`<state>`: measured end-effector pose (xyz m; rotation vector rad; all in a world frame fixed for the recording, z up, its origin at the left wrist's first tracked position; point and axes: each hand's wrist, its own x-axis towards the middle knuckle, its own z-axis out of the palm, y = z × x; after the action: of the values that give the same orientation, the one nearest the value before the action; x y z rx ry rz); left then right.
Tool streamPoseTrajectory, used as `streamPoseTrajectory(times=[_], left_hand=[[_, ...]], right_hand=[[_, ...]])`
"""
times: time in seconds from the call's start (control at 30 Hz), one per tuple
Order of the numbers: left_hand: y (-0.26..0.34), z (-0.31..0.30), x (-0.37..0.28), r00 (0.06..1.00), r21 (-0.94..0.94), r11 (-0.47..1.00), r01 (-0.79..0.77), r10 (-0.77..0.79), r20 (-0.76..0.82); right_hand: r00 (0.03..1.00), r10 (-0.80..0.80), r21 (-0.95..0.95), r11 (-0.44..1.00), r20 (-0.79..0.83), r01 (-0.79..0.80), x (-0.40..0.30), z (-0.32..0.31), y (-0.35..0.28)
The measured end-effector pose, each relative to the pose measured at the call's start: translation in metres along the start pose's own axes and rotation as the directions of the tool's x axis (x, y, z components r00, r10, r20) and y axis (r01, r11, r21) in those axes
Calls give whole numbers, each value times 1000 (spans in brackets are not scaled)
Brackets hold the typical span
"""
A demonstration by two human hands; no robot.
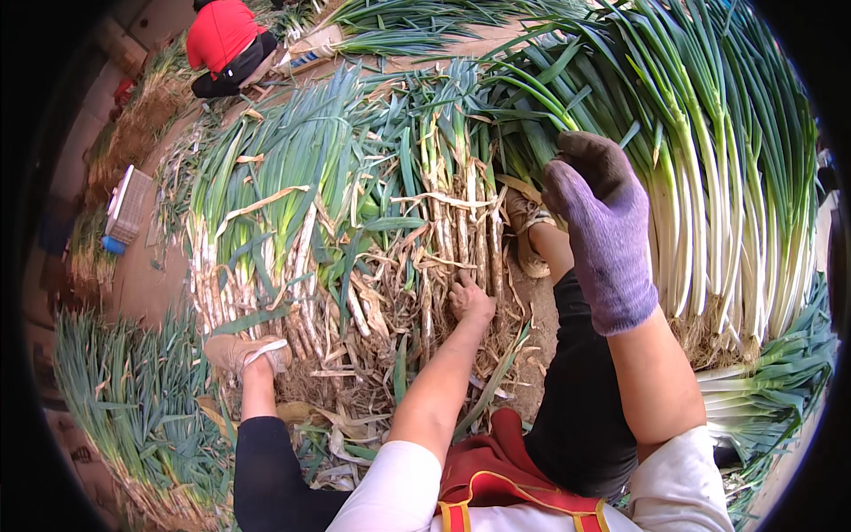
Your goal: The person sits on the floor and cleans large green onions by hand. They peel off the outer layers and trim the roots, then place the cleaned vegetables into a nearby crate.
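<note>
My bare left hand reaches down onto the dirty lower stalks of unpeeled long green onions; whether it grips one cannot be told. In a purple and brown work glove, my right hand is raised with its fingers curled over the thumb side and nothing visible in the palm. Beside and beyond it on the right stand cleaned green onions with white stalks and roots. More unpeeled green onions, with dry leaves among them, lie left of my left hand.
My shoes rest on both sides of the middle pile. A person in a red top crouches at the upper left. A light plastic crate is at the left. More onion piles lie lower left and at the top, with peeled leaves on the floor.
</note>
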<state>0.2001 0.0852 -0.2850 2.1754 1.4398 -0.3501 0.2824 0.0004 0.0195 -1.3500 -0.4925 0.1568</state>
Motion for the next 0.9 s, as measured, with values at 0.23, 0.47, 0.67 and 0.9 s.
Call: streamPoseTrajectory(times=[0.23,0.47,0.67,0.9], left_hand=[[-46,-36,10,948,-701,709,77,165,271],[-179,-245,-217,681,-900,-64,432,677,278],[-217,-268,-373,920,-837,500,-220,392,-8],[-241,-219,-286,933,-913,291,-286,302,-196]], right_hand=[[998,46,40,998,35,-47,1,-4,3],[573,681,-335,728,456,-598,-39,22,28],[426,437,148,539,792,-829,-137,130,-22],[647,502,71,756,574,-650,-87,139,68]])
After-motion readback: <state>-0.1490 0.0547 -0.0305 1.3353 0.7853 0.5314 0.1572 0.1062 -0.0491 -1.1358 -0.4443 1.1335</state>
